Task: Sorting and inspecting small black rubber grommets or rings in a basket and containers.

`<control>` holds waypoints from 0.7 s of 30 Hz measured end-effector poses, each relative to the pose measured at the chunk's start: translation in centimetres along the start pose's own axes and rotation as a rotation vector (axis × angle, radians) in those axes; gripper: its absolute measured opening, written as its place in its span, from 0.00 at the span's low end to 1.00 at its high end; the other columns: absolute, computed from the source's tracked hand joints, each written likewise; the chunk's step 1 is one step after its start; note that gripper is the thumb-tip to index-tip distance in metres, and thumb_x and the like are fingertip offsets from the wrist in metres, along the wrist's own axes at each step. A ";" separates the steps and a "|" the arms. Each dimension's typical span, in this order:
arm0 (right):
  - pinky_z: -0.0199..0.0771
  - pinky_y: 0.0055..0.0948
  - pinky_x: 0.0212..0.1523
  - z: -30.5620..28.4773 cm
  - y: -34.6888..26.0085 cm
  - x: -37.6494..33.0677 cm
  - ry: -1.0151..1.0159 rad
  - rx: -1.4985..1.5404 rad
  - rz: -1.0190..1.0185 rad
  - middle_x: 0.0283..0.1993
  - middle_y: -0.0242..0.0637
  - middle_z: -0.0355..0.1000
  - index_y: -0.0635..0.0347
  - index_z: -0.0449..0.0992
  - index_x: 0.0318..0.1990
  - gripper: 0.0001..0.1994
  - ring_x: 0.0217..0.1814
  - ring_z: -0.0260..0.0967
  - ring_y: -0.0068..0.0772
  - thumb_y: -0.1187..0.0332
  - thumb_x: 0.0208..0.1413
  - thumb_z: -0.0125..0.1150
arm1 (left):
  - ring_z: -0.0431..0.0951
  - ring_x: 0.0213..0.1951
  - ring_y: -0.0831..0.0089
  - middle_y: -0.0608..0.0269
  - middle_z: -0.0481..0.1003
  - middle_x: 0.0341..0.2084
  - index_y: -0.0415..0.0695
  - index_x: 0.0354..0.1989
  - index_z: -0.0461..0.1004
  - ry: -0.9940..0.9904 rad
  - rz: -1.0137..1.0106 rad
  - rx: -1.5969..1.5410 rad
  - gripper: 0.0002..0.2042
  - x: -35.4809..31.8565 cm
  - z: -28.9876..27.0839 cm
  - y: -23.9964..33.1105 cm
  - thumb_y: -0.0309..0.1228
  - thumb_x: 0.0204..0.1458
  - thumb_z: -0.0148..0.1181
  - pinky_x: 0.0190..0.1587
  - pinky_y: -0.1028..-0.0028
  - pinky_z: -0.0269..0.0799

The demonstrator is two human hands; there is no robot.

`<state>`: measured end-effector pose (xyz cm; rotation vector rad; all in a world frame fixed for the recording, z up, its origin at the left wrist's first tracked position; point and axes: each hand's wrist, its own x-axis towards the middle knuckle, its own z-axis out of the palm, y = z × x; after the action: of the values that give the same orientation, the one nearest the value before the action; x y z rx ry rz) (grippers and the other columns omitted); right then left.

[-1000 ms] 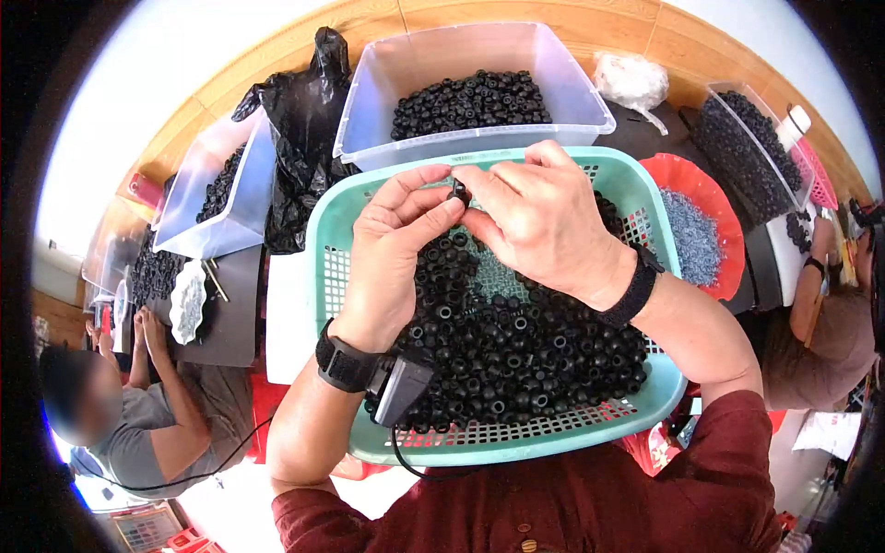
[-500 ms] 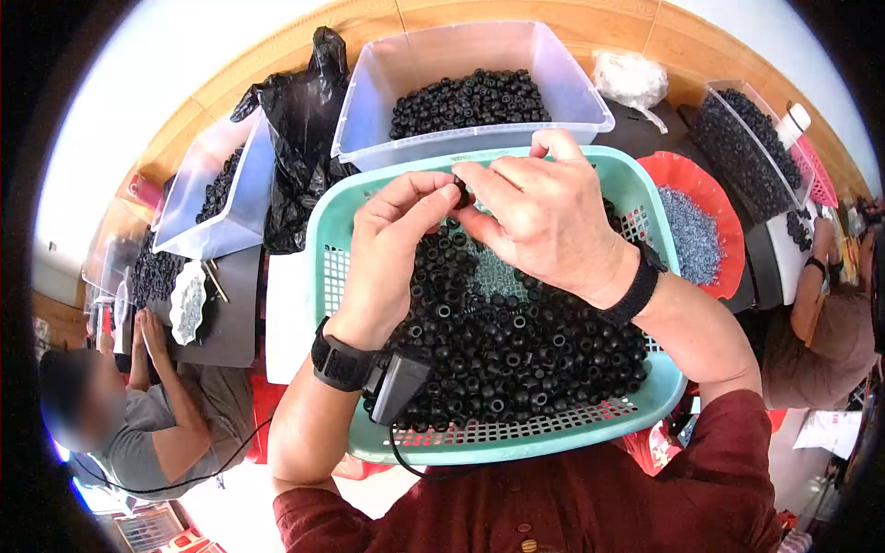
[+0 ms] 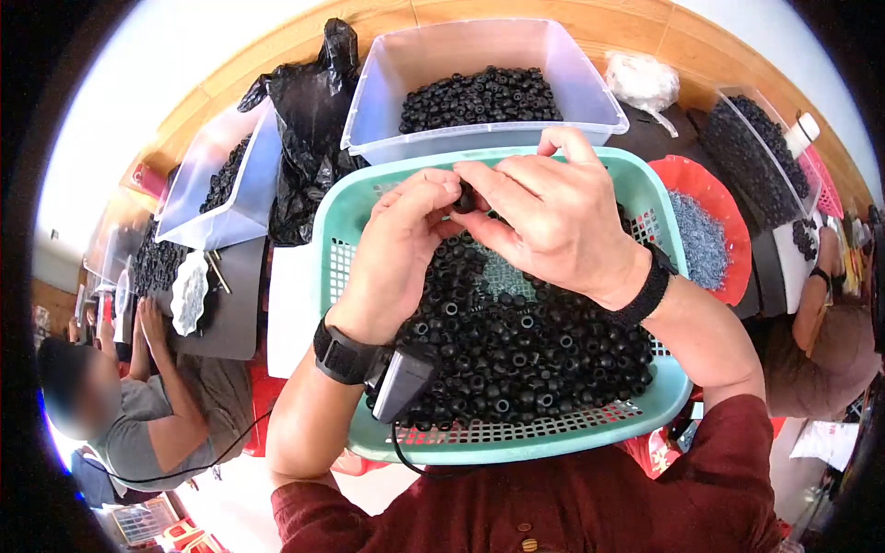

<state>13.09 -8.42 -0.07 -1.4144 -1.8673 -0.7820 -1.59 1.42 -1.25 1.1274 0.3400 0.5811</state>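
Pinching black part, red-marked bag rightward

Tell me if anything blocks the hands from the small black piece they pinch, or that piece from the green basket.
Nothing visible does: the left hand and right hand meet at the small black piece, partly covering it. No other object shows between it and the green basket.

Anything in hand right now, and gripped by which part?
A small black piece, pinched at the fingertips of the left hand and the right hand; it is too covered to tell which part.
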 end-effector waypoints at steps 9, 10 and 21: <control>0.59 0.30 0.38 0.1 0.7 0.0 0.071 0.001 -0.023 0.21 0.25 0.64 0.58 0.73 0.36 0.17 0.24 0.67 0.24 0.62 0.38 0.67 | 0.71 0.37 0.80 0.69 0.75 0.35 0.44 0.37 0.75 -0.003 -0.119 -0.034 0.09 -0.2 0.5 0.3 0.35 0.56 0.52 0.44 0.78 0.64; 0.60 0.29 0.36 -0.1 0.8 0.1 0.056 0.018 -0.007 0.22 0.24 0.67 0.57 0.75 0.38 0.18 0.24 0.66 0.24 0.64 0.37 0.69 | 0.71 0.36 0.81 0.70 0.75 0.35 0.43 0.39 0.75 -0.026 -0.075 0.023 0.09 -0.2 0.6 0.3 0.34 0.56 0.53 0.43 0.79 0.65; 0.66 0.34 0.44 0.9 0.7 -0.8 0.010 -0.063 -0.140 0.26 0.30 0.69 0.68 0.73 0.44 0.21 0.27 0.67 0.27 0.70 0.40 0.69 | 0.70 0.34 0.86 0.71 0.76 0.33 0.39 0.42 0.76 0.033 0.039 0.224 0.10 -0.5 0.3 -0.4 0.30 0.55 0.57 0.38 0.83 0.63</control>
<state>13.75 -8.00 -1.19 -1.3258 -1.9656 -0.9214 -1.71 0.79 -1.53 1.3428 0.4204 0.6074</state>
